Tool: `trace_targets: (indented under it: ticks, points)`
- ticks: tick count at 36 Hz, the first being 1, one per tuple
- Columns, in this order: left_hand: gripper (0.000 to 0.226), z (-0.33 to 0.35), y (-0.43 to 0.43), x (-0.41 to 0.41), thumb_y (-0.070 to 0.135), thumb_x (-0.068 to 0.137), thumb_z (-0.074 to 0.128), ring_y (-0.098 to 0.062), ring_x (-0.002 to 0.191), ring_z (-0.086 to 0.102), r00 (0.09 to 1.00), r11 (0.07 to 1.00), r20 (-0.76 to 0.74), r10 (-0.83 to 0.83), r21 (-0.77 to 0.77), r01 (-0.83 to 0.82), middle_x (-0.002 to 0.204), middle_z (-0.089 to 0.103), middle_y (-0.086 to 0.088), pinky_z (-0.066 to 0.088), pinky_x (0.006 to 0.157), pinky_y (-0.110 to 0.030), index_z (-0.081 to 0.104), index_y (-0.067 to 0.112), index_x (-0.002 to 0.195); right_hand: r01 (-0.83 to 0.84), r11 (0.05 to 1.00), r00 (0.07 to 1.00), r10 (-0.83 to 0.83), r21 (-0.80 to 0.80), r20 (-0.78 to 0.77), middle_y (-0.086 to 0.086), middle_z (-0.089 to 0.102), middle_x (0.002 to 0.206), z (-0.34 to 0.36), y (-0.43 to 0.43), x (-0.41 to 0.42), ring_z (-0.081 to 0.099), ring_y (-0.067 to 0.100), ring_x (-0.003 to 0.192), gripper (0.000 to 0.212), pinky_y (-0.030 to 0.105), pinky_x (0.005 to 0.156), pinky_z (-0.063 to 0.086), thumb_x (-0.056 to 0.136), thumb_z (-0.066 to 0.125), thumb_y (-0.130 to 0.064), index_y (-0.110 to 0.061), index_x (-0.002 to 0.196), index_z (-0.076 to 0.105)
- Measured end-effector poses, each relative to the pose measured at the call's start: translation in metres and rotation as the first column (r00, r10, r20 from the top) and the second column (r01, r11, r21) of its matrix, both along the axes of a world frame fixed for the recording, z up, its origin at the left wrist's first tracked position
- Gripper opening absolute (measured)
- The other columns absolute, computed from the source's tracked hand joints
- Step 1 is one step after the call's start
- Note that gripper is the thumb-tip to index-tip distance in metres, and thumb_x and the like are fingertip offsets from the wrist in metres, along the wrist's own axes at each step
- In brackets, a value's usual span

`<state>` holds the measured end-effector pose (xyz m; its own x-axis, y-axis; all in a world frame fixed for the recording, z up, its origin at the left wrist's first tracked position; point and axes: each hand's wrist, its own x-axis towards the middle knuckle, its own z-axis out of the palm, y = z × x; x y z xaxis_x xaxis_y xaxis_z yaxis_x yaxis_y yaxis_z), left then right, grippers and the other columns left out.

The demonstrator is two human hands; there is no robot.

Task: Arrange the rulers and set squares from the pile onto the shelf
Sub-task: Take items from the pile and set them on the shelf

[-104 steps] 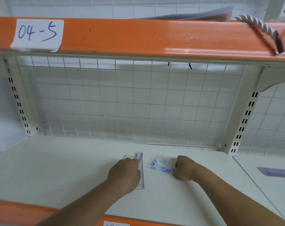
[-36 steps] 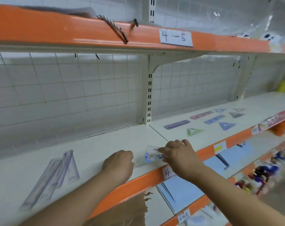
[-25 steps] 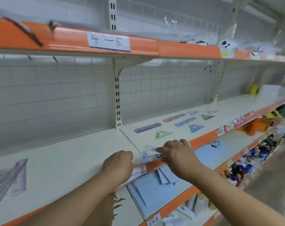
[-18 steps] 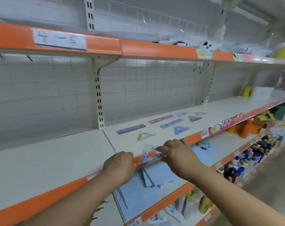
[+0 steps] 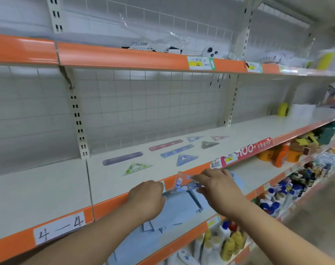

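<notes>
Pinching a clear set square (image 5: 182, 181) between thumb and fingers (image 5: 200, 176), the right hand (image 5: 220, 192) holds it in the air just in front of the shelf's orange edge strip (image 5: 113, 203), with the flat piece tilted up on one corner. The other fingers of that hand lie close together over the top of it. The left hand (image 5: 146, 199) hangs beside it, apart from the set square, knuckles up and fingers curled under. From where I stand I cannot tell whether they grip anything.

Behind both hands runs the white shelf (image 5: 48, 188), and on its right-hand bay the pieces lie flat and spaced apart. A purple ruler (image 5: 122, 158) lies with a green set square (image 5: 137, 168) in front of it. Further along are a pink ruler (image 5: 165, 145), a blue ruler (image 5: 177, 151) and a blue set square (image 5: 185, 159). Beyond those are a grey set square (image 5: 208, 144) and two paler set squares near the back, too blurred to make out well.

A handwritten label (image 5: 60, 227) reading 4—4 sits on the edge strip to the left. A wire grid (image 5: 143, 104) backs the bay between slotted uprights. The upper shelf (image 5: 120, 56) carries price tags (image 5: 200, 63) and some soft packaged goods. Below the hands, blue sheets (image 5: 172, 209) lie on the lower shelf, and bottles (image 5: 220, 243) stand on the one under that. A red banner (image 5: 254, 147) hangs on the edge strip further down the aisle.
</notes>
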<state>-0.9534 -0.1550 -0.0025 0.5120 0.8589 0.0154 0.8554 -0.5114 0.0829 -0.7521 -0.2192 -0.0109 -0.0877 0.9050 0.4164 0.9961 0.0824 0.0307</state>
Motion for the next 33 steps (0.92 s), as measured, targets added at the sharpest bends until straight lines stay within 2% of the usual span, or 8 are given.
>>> trace_targets:
  ticks: [5, 11, 14, 17, 19, 23, 28, 33]
  points:
    - [0.03, 0.004, 0.032, 0.036, 0.037, 0.096, 0.044, -0.024, 0.111, 0.054, 1.0, 1.0, 0.013, -0.011, -0.002, 0.011, 0.12, 0.057, -0.004, 0.044, 0.085, -0.032, 0.057, 0.018, 0.116, 0.002, 0.999, 1.0, -0.003, 0.049, 0.005, -0.004, 0.066, 0.084, 0.003, 0.027, 0.033, 0.063, 0.024, 0.075, 0.039, 0.035, 0.065, 0.044, 0.067, 0.078, -0.02, -0.027, 0.104, 0.069]
    - [0.034, 0.01, 0.083, 0.085, 0.036, 0.098, 0.042, -0.022, 0.118, 0.053, 0.997, 0.999, 0.051, -0.051, 0.009, 0.05, 0.127, 0.055, -0.002, 0.044, 0.092, -0.032, 0.054, 0.019, 0.125, 0.069, 0.996, 0.995, -0.073, 0.062, 0.063, -0.002, 0.062, 0.112, 0.021, 0.069, 0.078, 0.054, 0.027, 0.106, 0.035, 0.036, 0.085, 0.033, 0.091, 0.057, -0.026, -0.027, 0.126, 0.058]
    - [0.028, 0.016, 0.109, 0.107, 0.028, 0.097, 0.043, -0.021, 0.114, 0.055, 0.994, 0.998, 0.089, -0.066, -0.002, 0.067, 0.123, 0.058, 0.002, 0.043, 0.083, -0.027, 0.057, 0.019, 0.12, 0.088, 0.994, 0.993, -0.093, 0.061, 0.075, -0.002, 0.061, 0.115, 0.027, 0.092, 0.1, 0.054, 0.027, 0.11, 0.036, 0.037, 0.088, 0.033, 0.092, 0.057, -0.025, -0.026, 0.128, 0.057]
    - [0.031, 0.025, 0.128, 0.124, 0.037, 0.098, 0.041, -0.02, 0.113, 0.056, 0.987, 0.995, 0.126, -0.098, -0.006, 0.1, 0.116, 0.056, 0.011, 0.043, 0.081, -0.026, 0.059, 0.02, 0.116, 0.103, 0.993, 0.991, -0.107, 0.061, 0.077, -0.001, 0.066, 0.108, 0.028, 0.112, 0.117, 0.06, 0.028, 0.101, 0.037, 0.038, 0.082, 0.04, 0.084, 0.068, -0.022, -0.025, 0.12, 0.063]
    - [0.04, 0.03, 0.138, 0.136, 0.045, 0.097, 0.041, -0.022, 0.116, 0.055, 0.989, 0.994, 0.108, -0.102, -0.023, 0.105, 0.123, 0.058, 0.002, 0.044, 0.085, -0.028, 0.056, 0.02, 0.125, 0.111, 0.992, 0.993, -0.114, 0.055, 0.037, -0.001, 0.067, 0.104, 0.025, 0.124, 0.127, 0.062, 0.028, 0.096, 0.037, 0.038, 0.079, 0.042, 0.08, 0.072, -0.021, -0.024, 0.116, 0.066]
    - [0.042, 0.024, 0.158, 0.156, 0.046, 0.096, 0.043, -0.023, 0.116, 0.055, 0.995, 0.996, 0.064, -0.077, -0.048, 0.08, 0.126, 0.059, -0.004, 0.045, 0.087, -0.028, 0.053, 0.02, 0.127, 0.102, 0.994, 0.995, -0.103, 0.033, 0.019, -0.003, 0.059, 0.122, 0.017, 0.144, 0.147, 0.052, 0.024, 0.115, 0.038, 0.034, 0.093, 0.033, 0.093, 0.056, -0.027, -0.028, 0.131, 0.055]
    - [0.033, 0.014, 0.188, 0.179, 0.035, 0.099, 0.043, -0.02, 0.115, 0.056, 0.997, 0.998, 0.044, -0.059, -0.024, 0.06, 0.126, 0.058, -0.001, 0.045, 0.087, -0.029, 0.053, 0.021, 0.127, 0.083, 0.997, 0.996, -0.083, 0.008, -0.015, -0.002, 0.06, 0.12, 0.009, 0.181, 0.173, 0.053, 0.027, 0.113, 0.04, 0.036, 0.093, 0.033, 0.092, 0.057, -0.025, -0.028, 0.131, 0.055]
    - [0.028, 0.005, 0.217, 0.199, 0.03, 0.096, 0.043, -0.019, 0.106, 0.06, 0.998, 0.999, 0.039, 0.048, -0.022, -0.047, 0.118, 0.063, 0.0, 0.047, 0.08, -0.028, 0.06, 0.018, 0.115, -0.019, 1.0, 1.0, 0.018, -0.013, -0.004, 0.0, 0.06, 0.118, 0.0, 0.222, 0.202, 0.053, 0.028, 0.111, 0.039, 0.037, 0.091, 0.034, 0.093, 0.055, -0.025, -0.026, 0.132, 0.054]
